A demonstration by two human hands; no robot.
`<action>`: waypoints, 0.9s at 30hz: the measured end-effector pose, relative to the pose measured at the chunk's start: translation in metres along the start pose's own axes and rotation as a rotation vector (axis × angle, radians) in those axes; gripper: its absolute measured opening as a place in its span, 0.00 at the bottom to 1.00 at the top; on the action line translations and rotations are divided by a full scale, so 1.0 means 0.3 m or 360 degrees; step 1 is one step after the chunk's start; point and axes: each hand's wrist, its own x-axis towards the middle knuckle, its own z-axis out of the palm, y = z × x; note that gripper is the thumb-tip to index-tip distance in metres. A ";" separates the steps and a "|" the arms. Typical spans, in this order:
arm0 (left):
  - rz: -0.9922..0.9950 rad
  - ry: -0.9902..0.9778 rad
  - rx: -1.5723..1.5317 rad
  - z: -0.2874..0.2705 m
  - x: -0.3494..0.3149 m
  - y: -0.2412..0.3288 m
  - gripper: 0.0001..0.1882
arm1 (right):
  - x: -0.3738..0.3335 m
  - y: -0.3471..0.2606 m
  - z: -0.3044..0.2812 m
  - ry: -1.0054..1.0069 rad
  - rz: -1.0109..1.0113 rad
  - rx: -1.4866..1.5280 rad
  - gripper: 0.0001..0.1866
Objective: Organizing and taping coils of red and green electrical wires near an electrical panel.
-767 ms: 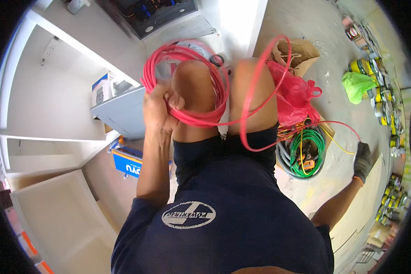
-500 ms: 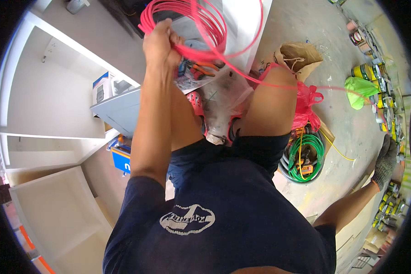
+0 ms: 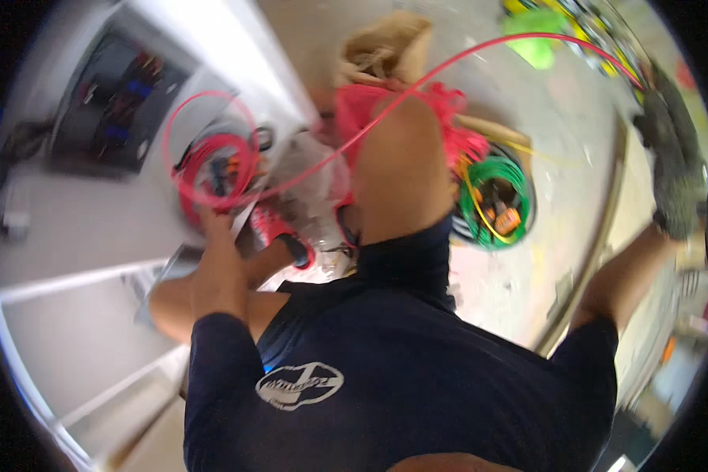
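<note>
My bare left hand [image 3: 215, 214] is closed at the near side of a loose coil of red wire [image 3: 193, 177]; blur hides some of its fingers. From the coil, one strand arcs up across my raised knee to the far right. There it meets my right hand [image 3: 672, 157], which wears a dark grey knit glove and reaches out at arm's length. The strand ends from view at the glove's fingertips, which look pinched on it. Tools with orange handles [image 3: 232, 164] show blurred through the coil.
An open grey panel box [image 3: 118, 102] with dark parts lies at the upper left. Right of my knee are a pink plastic bag [image 3: 456, 118], a brown paper bag [image 3: 409, 51] and a coil of green wire [image 3: 513, 181] with a yellow cord. Paint cans [image 3: 586, 35] line the far right.
My view has turned to the right. My left hand with the red coil sits lower and further left; my right hand has risen, and the strand between them now arcs higher.
</note>
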 end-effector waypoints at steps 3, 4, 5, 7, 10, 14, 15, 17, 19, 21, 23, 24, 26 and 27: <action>0.0059 0.0002 0.0182 0.140 -0.078 0.070 0.21 | 0.053 -0.010 0.059 -0.0255 -0.0107 0.0619 0.19; 0.0090 0.0015 0.0249 0.151 -0.158 0.077 0.22 | 0.109 -0.027 0.067 -0.0549 -0.0127 0.0915 0.24; 0.0136 0.0035 0.0310 0.163 -0.223 0.111 0.22 | 0.163 -0.076 0.080 -0.0841 -0.0163 0.1224 0.30; 0.0261 0.0113 0.0403 0.222 -0.260 0.206 0.23 | 0.163 -0.155 0.190 -0.0398 -0.0480 0.0775 0.27; 0.0456 0.0240 0.0591 0.292 -0.356 0.320 0.25 | 0.159 -0.228 0.388 0.0056 -0.0727 0.0807 0.22; 0.0677 0.0204 0.0787 0.425 -0.647 0.413 0.27 | 0.245 -0.330 0.720 0.0332 -0.0577 0.2065 0.18; 0.0743 0.0211 0.0835 0.515 -0.721 0.390 0.28 | 0.280 -0.371 0.984 0.0398 -0.0491 0.3476 0.19; 0.1818 -0.0741 0.1685 0.633 -0.918 0.392 0.36 | 0.156 -0.403 0.830 0.0229 -0.0190 0.3157 0.19; 0.2294 -0.1291 0.1782 0.739 -1.001 0.337 0.39 | 0.034 -0.537 0.677 0.0010 0.0267 0.2453 0.19; 0.2060 -0.1192 0.1537 0.770 -1.034 0.289 0.35 | 0.035 -0.889 0.687 -0.0201 0.0679 0.1763 0.19; 0.1802 -0.1129 0.1268 0.797 -1.055 0.237 0.31 | -0.008 -0.756 0.637 -0.0013 0.0135 0.1547 0.17; 0.1668 -0.1091 0.1160 0.796 -1.062 0.227 0.30 | -0.048 -0.678 0.610 0.0118 -0.0397 0.1315 0.16; 0.1330 -0.1048 0.0934 0.820 -1.058 0.158 0.27 | -0.160 -0.463 0.581 0.0509 -0.0142 0.1288 0.31; 0.1321 -0.0927 0.1121 0.803 -1.033 0.166 0.24 | -0.208 -0.273 0.649 0.0509 -0.0132 0.1279 0.31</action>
